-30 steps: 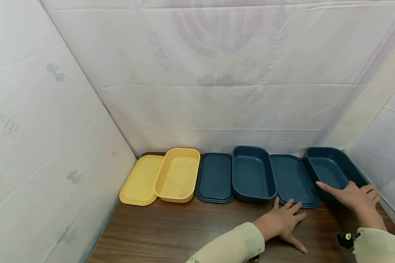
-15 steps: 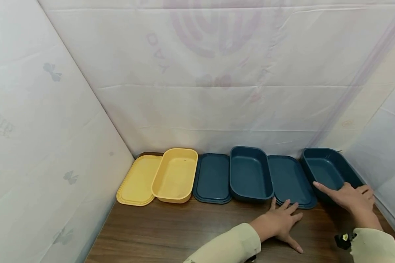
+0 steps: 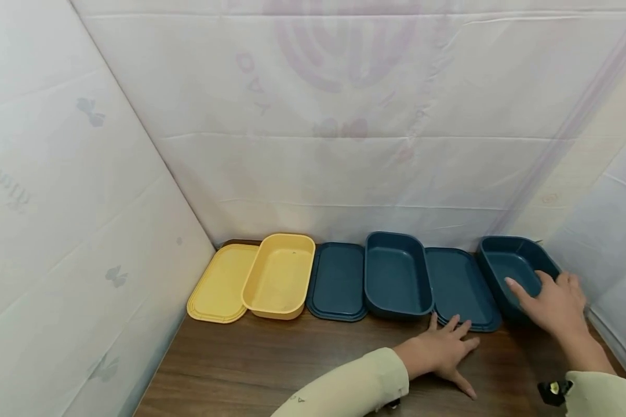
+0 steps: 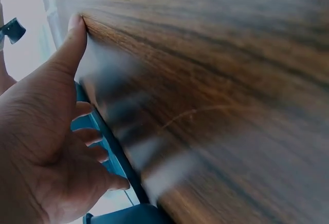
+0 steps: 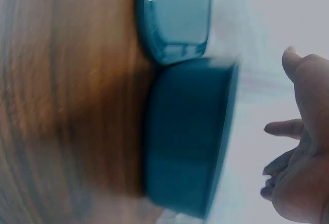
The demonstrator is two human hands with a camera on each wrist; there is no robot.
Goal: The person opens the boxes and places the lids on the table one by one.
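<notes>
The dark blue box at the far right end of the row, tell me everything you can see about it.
The far-right dark blue box is an open, empty, rounded-rectangular container, seemingly matte plastic, with sloping walls and a slim rim. It sits upright on the wooden table, angled slightly, close to the white sheet backdrop. Its left edge lies beside or just over a flat dark blue lid. The right hand is over its near end, fingers spread; the right wrist view shows them apart from the rim there, so contact is unclear.

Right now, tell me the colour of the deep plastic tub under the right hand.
Dark teal-blue deep plastic tub; head view shows it best.
</notes>
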